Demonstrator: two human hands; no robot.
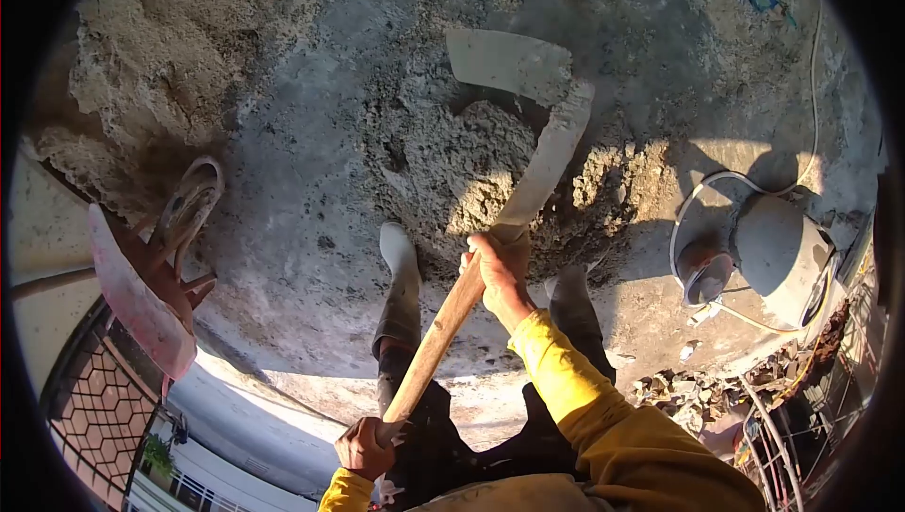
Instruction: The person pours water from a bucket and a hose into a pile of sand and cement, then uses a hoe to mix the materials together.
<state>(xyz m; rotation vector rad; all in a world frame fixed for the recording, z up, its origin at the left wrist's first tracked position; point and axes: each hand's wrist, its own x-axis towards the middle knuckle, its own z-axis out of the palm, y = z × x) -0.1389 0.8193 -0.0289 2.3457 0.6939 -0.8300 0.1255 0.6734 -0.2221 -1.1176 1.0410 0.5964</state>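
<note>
A hoe with a long wooden handle (436,340) slants across the head view, its wide grey blade (509,61) raised above a pile of wet mortar or concrete mix (443,154). My right hand (500,272) is wrapped round the handle just below the metal neck. Lower down, near my body, my left hand (365,448) is closed round the handle's end. Part of the pile is hidden behind the blade and neck. My feet, in a pale boot (399,250) and a shaded one (570,288), stand at the near side of the pile.
A wheelbarrow (141,295) leans at the left, near a heap of sand (160,50). On the right are a large grey container (778,243), a small pail (707,276) and a looping hose (681,220). Rubble (683,394) lies at the lower right.
</note>
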